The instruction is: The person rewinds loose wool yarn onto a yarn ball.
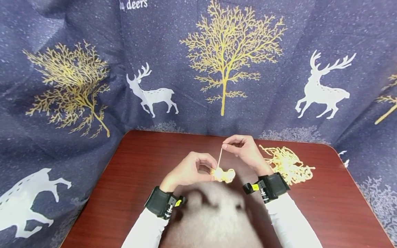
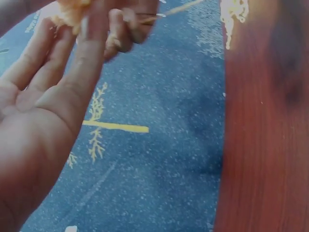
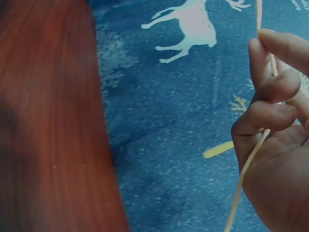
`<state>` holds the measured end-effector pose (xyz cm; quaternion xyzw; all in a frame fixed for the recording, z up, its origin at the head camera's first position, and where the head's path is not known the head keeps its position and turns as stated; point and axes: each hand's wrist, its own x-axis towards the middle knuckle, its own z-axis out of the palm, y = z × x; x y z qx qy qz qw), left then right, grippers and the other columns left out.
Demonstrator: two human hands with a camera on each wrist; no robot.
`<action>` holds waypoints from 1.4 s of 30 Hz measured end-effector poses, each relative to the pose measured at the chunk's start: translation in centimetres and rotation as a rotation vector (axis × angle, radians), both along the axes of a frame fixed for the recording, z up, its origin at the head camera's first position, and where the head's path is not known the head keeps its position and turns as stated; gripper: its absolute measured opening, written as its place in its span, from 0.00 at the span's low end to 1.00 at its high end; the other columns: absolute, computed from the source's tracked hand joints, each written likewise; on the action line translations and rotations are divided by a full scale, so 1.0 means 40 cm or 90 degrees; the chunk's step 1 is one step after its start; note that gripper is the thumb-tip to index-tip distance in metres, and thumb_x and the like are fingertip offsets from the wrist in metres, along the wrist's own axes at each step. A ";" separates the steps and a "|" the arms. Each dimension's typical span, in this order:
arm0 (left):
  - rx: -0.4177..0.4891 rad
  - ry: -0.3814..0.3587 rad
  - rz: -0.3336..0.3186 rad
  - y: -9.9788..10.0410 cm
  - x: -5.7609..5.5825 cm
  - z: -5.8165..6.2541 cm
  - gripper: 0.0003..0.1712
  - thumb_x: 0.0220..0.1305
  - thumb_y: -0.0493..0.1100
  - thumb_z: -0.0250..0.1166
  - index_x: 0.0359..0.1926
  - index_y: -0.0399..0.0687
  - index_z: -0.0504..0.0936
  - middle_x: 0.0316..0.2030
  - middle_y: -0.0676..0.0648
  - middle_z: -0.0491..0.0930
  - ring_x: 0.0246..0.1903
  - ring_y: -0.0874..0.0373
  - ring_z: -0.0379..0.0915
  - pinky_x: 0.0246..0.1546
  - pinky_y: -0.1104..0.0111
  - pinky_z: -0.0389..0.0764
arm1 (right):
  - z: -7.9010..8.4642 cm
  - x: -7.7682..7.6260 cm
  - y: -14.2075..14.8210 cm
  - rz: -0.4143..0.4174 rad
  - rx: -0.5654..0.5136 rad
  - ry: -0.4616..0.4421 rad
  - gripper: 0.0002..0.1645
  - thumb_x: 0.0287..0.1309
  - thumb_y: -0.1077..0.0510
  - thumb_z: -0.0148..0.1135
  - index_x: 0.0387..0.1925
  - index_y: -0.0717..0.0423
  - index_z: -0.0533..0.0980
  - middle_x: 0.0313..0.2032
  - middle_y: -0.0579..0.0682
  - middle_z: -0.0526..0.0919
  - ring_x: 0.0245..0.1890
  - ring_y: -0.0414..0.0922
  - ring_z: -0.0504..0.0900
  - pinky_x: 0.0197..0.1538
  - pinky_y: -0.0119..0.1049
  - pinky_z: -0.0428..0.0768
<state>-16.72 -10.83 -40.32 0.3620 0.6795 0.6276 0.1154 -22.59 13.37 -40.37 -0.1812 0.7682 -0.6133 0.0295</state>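
My left hand (image 1: 189,169) pinches a small pale-yellow bundle of wound yarn (image 1: 227,175) between thumb and fingers, over the middle of the table. A thin strand (image 1: 220,158) runs taut up from the bundle to my right hand (image 1: 247,153), which pinches it between thumb and finger. In the right wrist view, the yarn strand (image 3: 244,171) also passes through the curled fingers and trails out below the palm. The left wrist view shows the bundle (image 2: 72,13) only partly, at the top edge behind the fingers.
A loose heap of the same yarn (image 1: 288,166) lies on the red-brown wooden table (image 1: 124,179), just right of my right wrist. A dark blue cloth (image 1: 198,120) printed with deer and trees hangs behind the table and along its sides.
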 end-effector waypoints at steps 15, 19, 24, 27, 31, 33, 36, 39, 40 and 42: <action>0.371 -0.067 0.326 0.022 -0.017 0.038 0.15 0.49 0.19 0.67 0.39 0.30 0.81 0.40 0.49 0.84 0.41 0.58 0.83 0.45 0.68 0.85 | -0.083 0.029 -0.037 0.062 0.008 0.014 0.06 0.56 0.62 0.74 0.36 0.59 0.86 0.28 0.48 0.86 0.21 0.36 0.73 0.21 0.27 0.70; 0.386 -0.102 0.486 0.030 -0.034 0.032 0.13 0.51 0.20 0.69 0.38 0.32 0.82 0.35 0.48 0.83 0.37 0.59 0.84 0.40 0.71 0.85 | -0.081 0.046 -0.043 0.078 0.044 0.044 0.03 0.56 0.64 0.73 0.34 0.57 0.86 0.27 0.50 0.85 0.23 0.37 0.76 0.25 0.27 0.72; 0.283 -0.030 0.635 0.028 -0.050 0.006 0.15 0.51 0.24 0.73 0.41 0.26 0.80 0.35 0.42 0.81 0.35 0.55 0.82 0.38 0.68 0.86 | -0.060 0.070 -0.044 0.085 0.086 0.065 0.03 0.56 0.64 0.73 0.33 0.54 0.87 0.26 0.50 0.85 0.22 0.37 0.76 0.26 0.26 0.73; 0.180 0.087 0.673 0.023 -0.057 -0.016 0.15 0.50 0.26 0.74 0.40 0.29 0.81 0.38 0.40 0.81 0.35 0.51 0.82 0.37 0.63 0.87 | -0.048 0.080 -0.039 0.090 0.094 0.067 0.02 0.56 0.63 0.73 0.33 0.55 0.87 0.27 0.51 0.87 0.24 0.37 0.80 0.28 0.27 0.77; 0.028 0.240 0.669 0.012 -0.063 -0.045 0.15 0.48 0.26 0.74 0.38 0.36 0.83 0.39 0.42 0.81 0.37 0.50 0.80 0.40 0.59 0.85 | -0.029 0.083 -0.032 0.099 0.087 0.064 0.03 0.56 0.63 0.74 0.33 0.56 0.87 0.29 0.52 0.88 0.27 0.40 0.84 0.31 0.29 0.82; -0.042 0.279 0.632 0.007 -0.062 -0.054 0.15 0.46 0.26 0.73 0.38 0.38 0.83 0.38 0.43 0.81 0.37 0.51 0.79 0.40 0.58 0.83 | -0.019 0.081 -0.025 0.103 0.082 0.068 0.03 0.56 0.63 0.74 0.34 0.56 0.87 0.29 0.51 0.88 0.27 0.41 0.84 0.31 0.30 0.82; -0.140 0.283 0.547 0.004 -0.053 -0.062 0.15 0.45 0.27 0.73 0.37 0.39 0.83 0.36 0.46 0.81 0.35 0.53 0.77 0.37 0.60 0.81 | -0.003 0.073 -0.013 0.104 0.056 0.076 0.05 0.55 0.64 0.74 0.35 0.59 0.87 0.30 0.51 0.88 0.26 0.42 0.83 0.29 0.30 0.82; -0.228 0.259 0.465 0.003 -0.043 -0.065 0.15 0.44 0.28 0.75 0.36 0.41 0.83 0.34 0.48 0.80 0.33 0.55 0.76 0.35 0.65 0.80 | 0.011 0.065 0.000 0.102 0.012 0.072 0.06 0.55 0.65 0.74 0.36 0.61 0.86 0.31 0.54 0.88 0.24 0.41 0.81 0.28 0.31 0.81; -0.253 0.249 0.440 0.003 -0.040 -0.066 0.15 0.44 0.29 0.75 0.36 0.42 0.83 0.34 0.48 0.80 0.32 0.56 0.75 0.34 0.67 0.79 | 0.016 0.062 0.003 0.100 -0.005 0.067 0.07 0.55 0.65 0.74 0.37 0.62 0.86 0.32 0.55 0.88 0.24 0.41 0.81 0.28 0.31 0.81; -0.281 0.230 0.385 0.001 -0.035 -0.067 0.15 0.44 0.29 0.75 0.35 0.42 0.83 0.33 0.49 0.80 0.32 0.57 0.76 0.34 0.69 0.79 | 0.022 0.056 0.011 0.088 -0.029 0.053 0.07 0.55 0.64 0.74 0.37 0.61 0.86 0.33 0.55 0.88 0.25 0.40 0.82 0.30 0.31 0.81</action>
